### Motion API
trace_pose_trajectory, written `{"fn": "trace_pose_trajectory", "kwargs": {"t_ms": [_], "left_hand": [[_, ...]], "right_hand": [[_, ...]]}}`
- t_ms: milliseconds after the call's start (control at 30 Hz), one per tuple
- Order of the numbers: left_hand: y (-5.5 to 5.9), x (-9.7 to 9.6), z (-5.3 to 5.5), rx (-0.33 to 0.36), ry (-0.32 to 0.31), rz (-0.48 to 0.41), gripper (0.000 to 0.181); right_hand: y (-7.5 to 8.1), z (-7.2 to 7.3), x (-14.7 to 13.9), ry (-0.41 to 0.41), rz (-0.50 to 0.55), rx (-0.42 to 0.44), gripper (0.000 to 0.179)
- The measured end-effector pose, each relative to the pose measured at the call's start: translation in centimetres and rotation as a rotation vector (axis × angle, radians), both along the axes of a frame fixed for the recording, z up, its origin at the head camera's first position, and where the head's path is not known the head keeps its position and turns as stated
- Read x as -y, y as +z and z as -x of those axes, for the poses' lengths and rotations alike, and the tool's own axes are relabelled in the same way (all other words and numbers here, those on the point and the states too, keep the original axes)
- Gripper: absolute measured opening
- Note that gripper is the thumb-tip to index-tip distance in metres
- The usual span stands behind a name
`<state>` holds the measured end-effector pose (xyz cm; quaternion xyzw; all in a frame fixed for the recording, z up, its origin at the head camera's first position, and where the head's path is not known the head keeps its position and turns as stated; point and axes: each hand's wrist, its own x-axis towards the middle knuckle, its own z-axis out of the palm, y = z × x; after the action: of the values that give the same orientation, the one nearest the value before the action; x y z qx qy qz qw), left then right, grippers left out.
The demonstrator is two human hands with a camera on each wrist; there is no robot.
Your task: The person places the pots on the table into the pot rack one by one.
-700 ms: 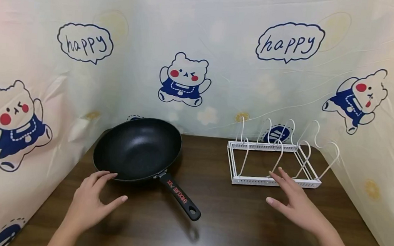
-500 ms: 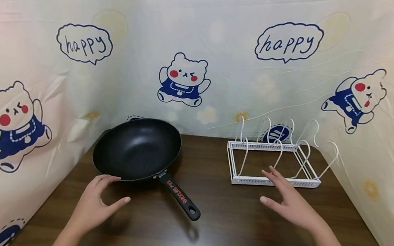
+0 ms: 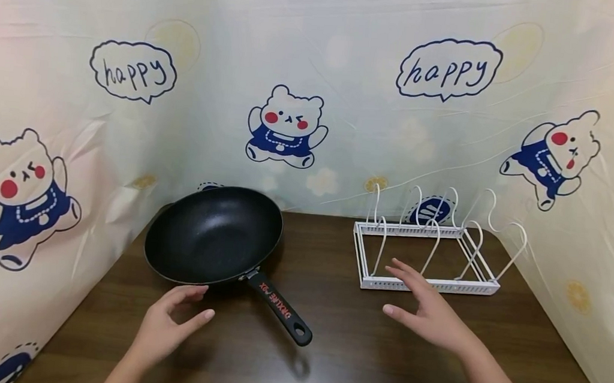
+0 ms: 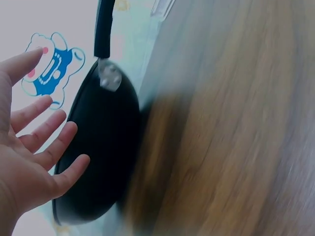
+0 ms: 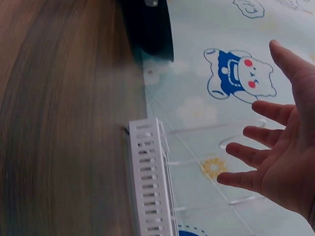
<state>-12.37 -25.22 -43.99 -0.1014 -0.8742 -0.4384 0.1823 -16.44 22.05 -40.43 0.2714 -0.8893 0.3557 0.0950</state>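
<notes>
A black wok (image 3: 214, 235) stands on the left of the brown wooden table (image 3: 347, 363), its handle (image 3: 281, 308) with red lettering pointing toward the front right. Just in front of the wok's near rim is my left hand (image 3: 169, 322), fingers spread and nothing held. In the left wrist view the wok's dark outer side (image 4: 106, 142) shows beyond those fingers. My right hand (image 3: 427, 315) hovers before the front left of a white rack (image 3: 429, 284), fingers parted, holding nothing. The right wrist view shows the rack's slotted side rail (image 5: 150, 182) beside that hand.
The rack carries several upright curved white wire dividers (image 3: 381, 245). Behind and at both sides of the table hangs a pale curtain (image 3: 354, 141) printed with bears and the word "happy". Part of the wok shows at the top of the right wrist view.
My left hand has moved right along the wok's near rim and slightly toward me. The right hand has shifted left, away from the rack's middle. Wok and rack stay where they were.
</notes>
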Motion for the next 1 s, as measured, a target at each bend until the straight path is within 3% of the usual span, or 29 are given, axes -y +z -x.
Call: {"fn": "trace_pose_trajectory", "kwargs": {"t_ms": [100, 333, 633, 1000], "left_hand": [[-0.4, -0.7, 0.2, 0.045, -0.053, -0.087, 0.039], [-0.9, -2.1, 0.9, 0.280, -0.137, -0.357, 0.038], [-1.1, -3.8, 1.6, 0.399, -0.209, -0.615, 0.042], [-1.7, -5.5, 2.8, 0.639, -0.297, -0.868, 0.055]], "right_hand": [[-0.1, 0.2, 0.8, 0.023, 0.024, 0.000, 0.063], [-0.8, 0.6, 2.6, 0.065, 0.077, -0.011, 0.060], [-1.6, 1.2, 5.4, 0.160, 0.223, 0.006, 0.045], [-2.3, 1.4, 8.4, 0.251, 0.253, 0.183, 0.040]]}}
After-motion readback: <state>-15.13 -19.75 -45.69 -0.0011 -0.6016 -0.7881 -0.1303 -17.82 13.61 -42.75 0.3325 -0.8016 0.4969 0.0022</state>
